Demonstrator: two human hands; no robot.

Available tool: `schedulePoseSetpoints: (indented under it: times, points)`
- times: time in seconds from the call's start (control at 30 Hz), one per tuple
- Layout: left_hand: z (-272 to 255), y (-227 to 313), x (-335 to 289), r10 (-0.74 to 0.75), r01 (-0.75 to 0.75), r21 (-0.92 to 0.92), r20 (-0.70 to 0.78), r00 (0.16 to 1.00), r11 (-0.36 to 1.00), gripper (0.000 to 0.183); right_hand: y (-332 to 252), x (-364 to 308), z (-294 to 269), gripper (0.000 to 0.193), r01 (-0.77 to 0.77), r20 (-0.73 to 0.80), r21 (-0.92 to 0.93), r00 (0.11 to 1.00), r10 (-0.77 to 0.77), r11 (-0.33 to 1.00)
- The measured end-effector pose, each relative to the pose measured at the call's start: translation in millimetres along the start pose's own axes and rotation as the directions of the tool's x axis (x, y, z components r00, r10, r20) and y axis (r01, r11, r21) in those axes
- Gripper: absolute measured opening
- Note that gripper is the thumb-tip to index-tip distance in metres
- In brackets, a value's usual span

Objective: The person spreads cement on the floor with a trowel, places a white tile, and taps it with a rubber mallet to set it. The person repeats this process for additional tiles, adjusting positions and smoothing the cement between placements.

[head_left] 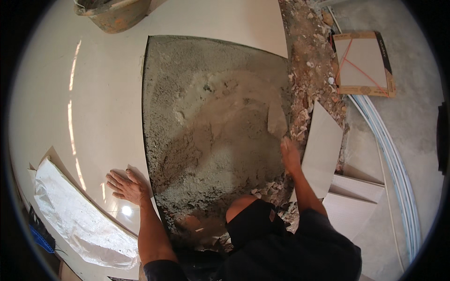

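L hand (126, 187) flat, fingers apart on pale tile (108, 98), prob. for support; R hand (290, 155) closed on trowel (276, 119), blade on grey mortar (220, 154) nr its R edge, prob. for control.

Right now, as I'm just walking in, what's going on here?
Someone's right hand grips what looks like a trowel, its blade over the right side of a wet, grey mortar bed. The left hand is spread flat on the pale tiled floor beside it. The mortar is partly smoothed, with rough, grainy areas toward the left and near end. A dirty bucket stands at the far left, and a strip of rubble runs along the right.
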State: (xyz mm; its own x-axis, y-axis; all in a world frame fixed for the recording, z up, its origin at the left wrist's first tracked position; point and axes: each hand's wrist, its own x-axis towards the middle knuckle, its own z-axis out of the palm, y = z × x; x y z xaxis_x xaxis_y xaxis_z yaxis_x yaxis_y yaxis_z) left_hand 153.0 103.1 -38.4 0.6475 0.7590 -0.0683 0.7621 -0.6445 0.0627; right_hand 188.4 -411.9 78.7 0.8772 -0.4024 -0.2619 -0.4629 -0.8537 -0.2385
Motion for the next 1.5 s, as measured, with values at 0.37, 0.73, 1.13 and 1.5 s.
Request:
schedulePoseSetpoints:
  times: [0.37,0.73,1.13,1.5]
  points:
    - [1.2,-0.9,0.8,-0.001,0.001,0.027,-0.007,1.0,1.0,0.076,-225.3,9.3,71.9,0.052,-0.35,0.449,0.655,0.893,0.027,0.669]
    - [7.8,-3.9,0.8,-0.007,0.008,0.022,-0.035,0.999,1.0,0.075,-131.9,89.8,17.6,0.053,0.231,0.164,-0.4,0.97,-0.179,0.887]
    - [7.9,-4.5,0.8,0.012,-0.012,-0.001,-0.046,0.999,1.0,0.074,-26.6,78.9,-35.7,0.054,-0.44,0.329,0.418,0.889,0.32,0.795]
    - [-0.4,0.1,1.0,-0.011,0.011,-0.019,-0.016,1.0,1.0,0.076,-190.4,112.2,21.6,0.053,-0.248,0.4,0.548,0.917,0.011,0.799]
